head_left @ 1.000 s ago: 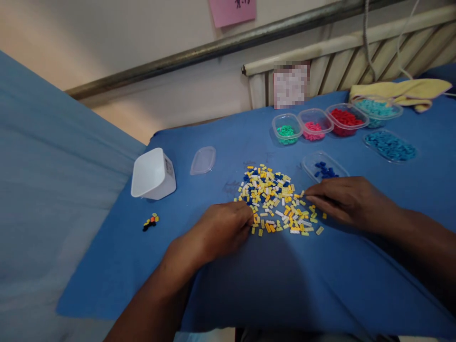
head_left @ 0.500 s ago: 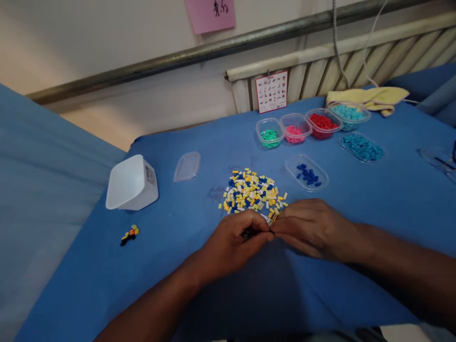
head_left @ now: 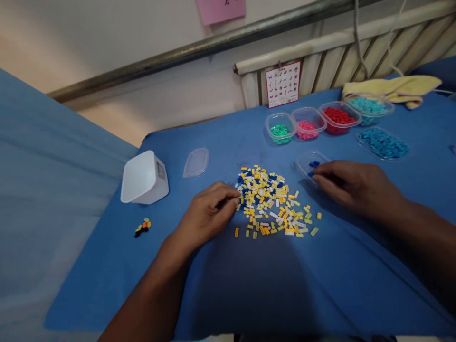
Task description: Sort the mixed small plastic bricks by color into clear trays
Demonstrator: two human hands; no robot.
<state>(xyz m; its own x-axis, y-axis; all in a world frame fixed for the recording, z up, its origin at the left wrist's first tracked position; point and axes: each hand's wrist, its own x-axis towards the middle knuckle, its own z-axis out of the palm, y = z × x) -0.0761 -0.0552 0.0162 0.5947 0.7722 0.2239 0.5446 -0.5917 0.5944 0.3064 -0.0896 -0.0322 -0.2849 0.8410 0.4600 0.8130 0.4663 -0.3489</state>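
Centrally, the brick pile [head_left: 264, 192] lies just right of the left hand [head_left: 206, 211]'s curled fingers, while the right hand [head_left: 352, 184], fingertips bunched, meets the clear tray [head_left: 304, 162]'s blue bricks [head_left: 314, 164], any grasp in either being indiscernible

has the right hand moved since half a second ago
Yes: against the shallow clear tray, the right hand has moved forward and to the right, now at the dark blue bricks in it.

Brick pile [head_left: 261, 194]: yellows and white flecked with dark blue. Dark blue bricks [head_left: 314, 164]; green bricks [head_left: 280, 134], pink bricks [head_left: 307, 129], red bricks [head_left: 339, 117], pale turquoise bricks [head_left: 368, 105], teal bricks [head_left: 383, 143]. Worktop [head_left: 228, 142] plain blue; bin [head_left: 142, 179] white; cloth [head_left: 394, 88] yellow. Card [head_left: 283, 85] white, red-edged, rows of multicoloured figures. Note [head_left: 221, 12] pink.
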